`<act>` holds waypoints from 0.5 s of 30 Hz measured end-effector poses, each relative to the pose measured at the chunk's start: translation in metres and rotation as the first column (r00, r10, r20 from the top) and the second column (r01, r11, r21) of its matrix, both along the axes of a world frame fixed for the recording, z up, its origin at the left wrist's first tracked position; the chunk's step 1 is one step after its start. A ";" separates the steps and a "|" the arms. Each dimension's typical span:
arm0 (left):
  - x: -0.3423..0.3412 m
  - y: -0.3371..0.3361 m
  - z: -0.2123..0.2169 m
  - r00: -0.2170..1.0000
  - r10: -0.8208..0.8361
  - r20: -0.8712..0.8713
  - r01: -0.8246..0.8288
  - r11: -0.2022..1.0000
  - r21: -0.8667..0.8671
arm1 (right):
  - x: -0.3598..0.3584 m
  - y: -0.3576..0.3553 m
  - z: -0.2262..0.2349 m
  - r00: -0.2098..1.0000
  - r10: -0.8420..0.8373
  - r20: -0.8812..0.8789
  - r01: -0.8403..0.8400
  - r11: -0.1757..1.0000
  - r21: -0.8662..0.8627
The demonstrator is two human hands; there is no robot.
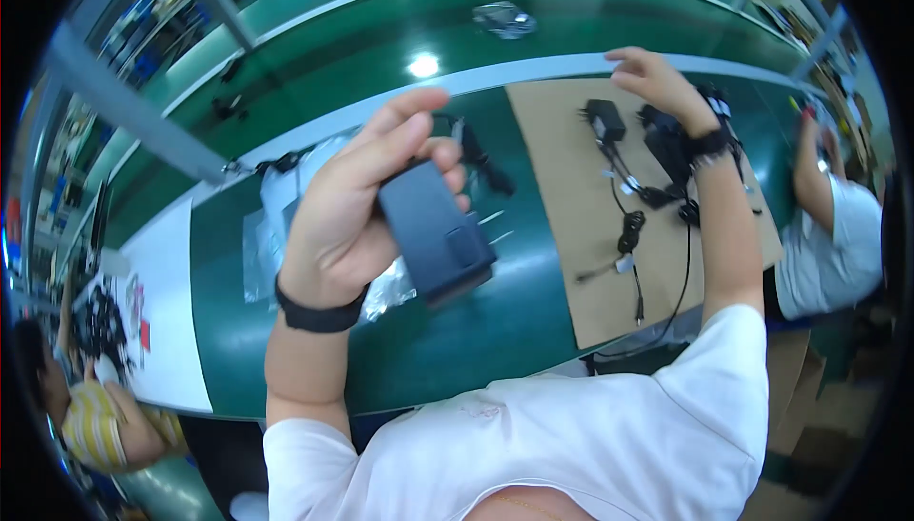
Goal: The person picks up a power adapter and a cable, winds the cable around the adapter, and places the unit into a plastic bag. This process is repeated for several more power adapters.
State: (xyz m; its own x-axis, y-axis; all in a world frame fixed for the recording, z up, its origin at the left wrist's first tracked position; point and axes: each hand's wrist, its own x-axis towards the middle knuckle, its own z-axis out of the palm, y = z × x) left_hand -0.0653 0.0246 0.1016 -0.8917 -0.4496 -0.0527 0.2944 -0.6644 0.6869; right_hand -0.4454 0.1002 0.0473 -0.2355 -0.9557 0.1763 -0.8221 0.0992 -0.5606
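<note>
Dark adapter block lifted over the green counter (476,330)

My left hand (357,207) grips the adapter block (436,233), fingers curled round it; my right hand (657,83) hovers spread above 2 black adapters (657,140) on the cardboard sheet (562,226).

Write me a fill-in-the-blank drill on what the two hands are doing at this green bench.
1. The left hand holds a dark rectangular ____.
2. The right hand reaches over a sheet of brown ____ lying on the bench.
3. Each wrist wears a ____ band.
4. Several black adapters with coiled ____ lie on the sheet.

Missing words: power adapter; cardboard; black; cables
</note>
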 end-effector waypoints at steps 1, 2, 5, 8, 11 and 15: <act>0.005 -0.002 -0.001 0.999 0.032 -0.016 -0.031 0.998 0.048 | 0.048 -0.004 0.030 0.966 0.065 0.250 -0.069 0.998 0.007; 0.005 -0.005 -0.001 0.998 0.064 -0.014 -0.063 0.996 0.061 | 0.087 0.001 0.049 0.901 0.227 0.370 -0.201 0.973 -0.109; -0.016 -0.010 0.003 0.968 0.242 -0.061 -0.230 0.961 0.156 | 0.166 0.018 0.062 0.666 0.505 0.549 -0.472 0.855 -0.214; -0.021 -0.014 0.005 0.940 0.324 -0.103 -0.304 0.937 0.172 | 0.216 0.006 0.048 0.814 0.558 0.161 -0.445 0.777 -0.444; -0.030 -0.013 0.000 0.978 0.210 -0.016 -0.210 0.977 -0.022 | 0.216 -0.008 0.048 0.874 0.483 0.061 -0.329 0.679 -0.656; -0.012 -0.021 -0.009 0.879 0.455 0.144 -0.108 0.485 -0.868 | 0.207 -0.008 0.073 0.548 0.579 0.604 -0.156 0.780 -0.607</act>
State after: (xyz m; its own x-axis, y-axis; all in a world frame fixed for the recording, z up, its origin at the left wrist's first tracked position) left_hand -0.0769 0.0040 0.0922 -0.7106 -0.6627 0.2363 0.0114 0.3250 0.9457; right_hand -0.2384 0.0922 0.1205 -0.1251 -0.8394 0.5289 -0.0053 -0.5325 -0.8464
